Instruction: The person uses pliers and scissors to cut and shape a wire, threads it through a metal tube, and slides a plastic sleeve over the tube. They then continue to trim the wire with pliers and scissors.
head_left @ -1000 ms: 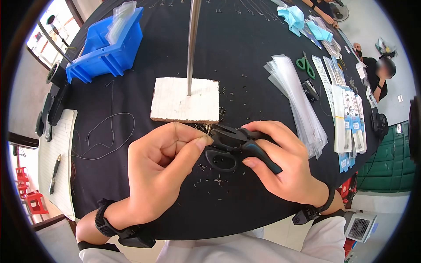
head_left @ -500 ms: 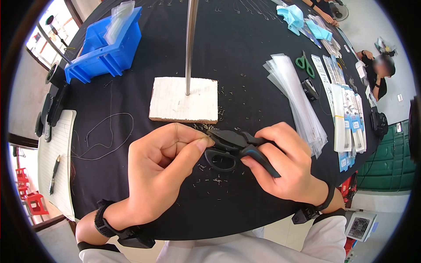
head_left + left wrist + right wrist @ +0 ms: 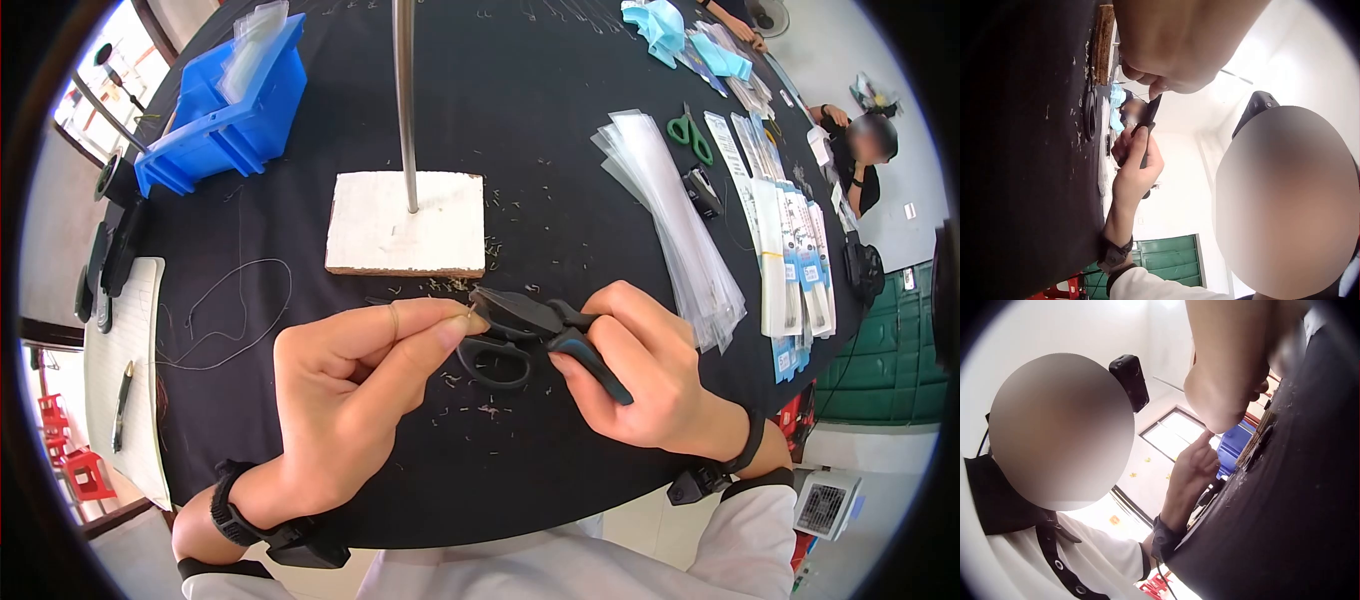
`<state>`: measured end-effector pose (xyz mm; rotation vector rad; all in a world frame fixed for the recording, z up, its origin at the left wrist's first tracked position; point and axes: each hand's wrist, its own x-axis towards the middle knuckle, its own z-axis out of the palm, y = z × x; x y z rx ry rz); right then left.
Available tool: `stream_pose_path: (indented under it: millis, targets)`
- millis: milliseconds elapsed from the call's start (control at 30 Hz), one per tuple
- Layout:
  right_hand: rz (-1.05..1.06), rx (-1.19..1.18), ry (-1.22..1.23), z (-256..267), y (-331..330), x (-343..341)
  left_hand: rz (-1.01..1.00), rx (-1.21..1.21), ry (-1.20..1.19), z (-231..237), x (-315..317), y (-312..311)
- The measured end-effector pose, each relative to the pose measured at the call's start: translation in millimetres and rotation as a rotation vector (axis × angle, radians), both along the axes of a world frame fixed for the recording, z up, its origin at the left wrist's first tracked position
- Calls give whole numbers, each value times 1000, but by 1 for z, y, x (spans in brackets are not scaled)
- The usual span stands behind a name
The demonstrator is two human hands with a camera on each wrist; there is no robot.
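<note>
In the head view the right hand [image 3: 645, 375] grips dark pliers [image 3: 525, 312] by their handles, one of which has a blue-green stripe. Thumb and forefinger of the left hand [image 3: 365, 390] pinch something tiny, hard to make out, right at the tip of the pliers' jaws. Beneath the pliers, black scissors [image 3: 495, 363] lie on the dark cloth, partly covered by the left fingers and the pliers. Small metal-looking bits [image 3: 490, 408] are scattered around them. From the left wrist view, the right hand [image 3: 1135, 162] is seen around the pliers; the right wrist view shows the left hand [image 3: 1194, 469].
A white block [image 3: 400, 235] carrying an upright metal rod [image 3: 405, 100] stands just beyond the hands. Left are a blue bin [image 3: 235, 120], a notebook [image 3: 130, 330] with a pen and looped wire. Right are clear plastic sleeves [image 3: 680, 230], green scissors [image 3: 690, 138] and packets [image 3: 800, 260].
The head view has shifted slightly, so the table items appear a little further left and up. Both hands keep their holds, with the pliers' tip still at the left fingertips.
</note>
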<state>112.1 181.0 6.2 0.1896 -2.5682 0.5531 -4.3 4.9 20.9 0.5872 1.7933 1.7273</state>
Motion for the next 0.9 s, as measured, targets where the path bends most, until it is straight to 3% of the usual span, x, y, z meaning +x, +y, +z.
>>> stream_pose_path:
  millis: [367, 467, 567, 700, 900]
  targets:
    - [-32, -71, -13, -7, -1, 0, 9, -32, 24, 0, 2, 2]
    - [-23, -325, -189, 1, 1, 1, 3, -47, 3, 2, -1, 2]
    - [38, -884, -328, 1, 8, -1, -92, 1, -58, -3, -7, -1]
    - [95, -817, -241, 1, 11, -4, -268, -81, -211, 4, -5, 0]
    - [208, -830, -277, 4, 7, -3, -367, -114, -155, 4, -3, 1]
